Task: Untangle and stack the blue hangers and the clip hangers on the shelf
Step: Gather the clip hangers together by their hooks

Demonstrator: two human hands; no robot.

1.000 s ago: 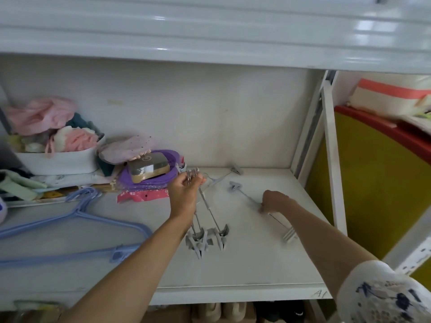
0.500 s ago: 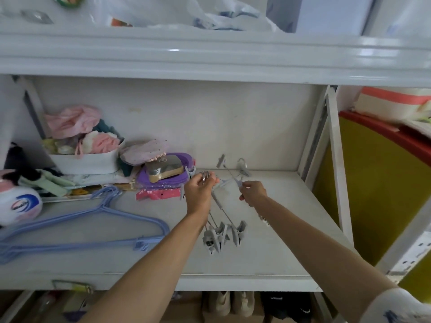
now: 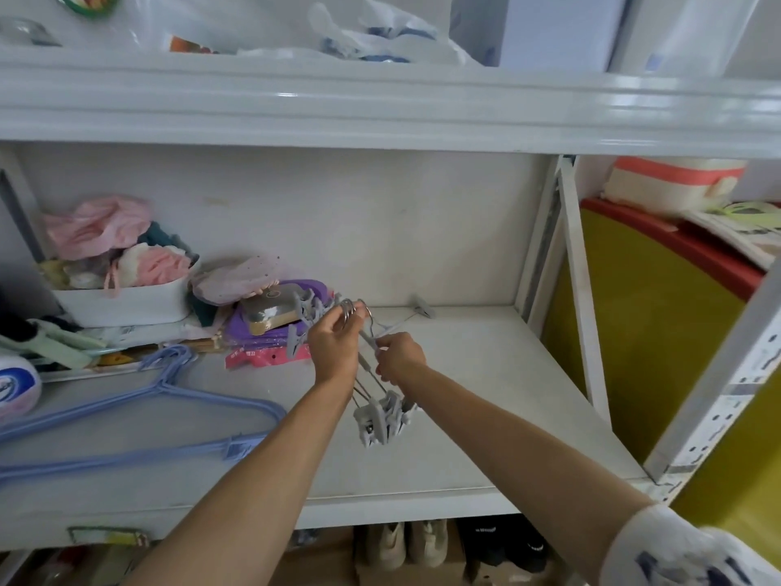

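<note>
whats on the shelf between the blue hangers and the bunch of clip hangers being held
Mostly bare white shelf, crossed by the left forearm reaching up to the clip hangers. The blue hangers lie apart, further left. Shown in the head view.

Clip hangers (image 3: 382, 410): grey matt plastic clips, thin shiny metal hooks. Blue hangers (image 3: 160, 395): smooth plastic. Shelf (image 3: 486, 399): white painted, slightly scuffed; upper edge glossy. Basket (image 3: 126, 302): white plastic, holds soft cloth.

Both hands are gripping the clip hangers (image 3: 382, 410) above the shelf (image 3: 486, 416) — left hand (image 3: 336, 346) pinching the hooks, right hand (image 3: 399, 357) clutching the bars — blue hangers (image 3: 139, 416) lying to the left.
</note>
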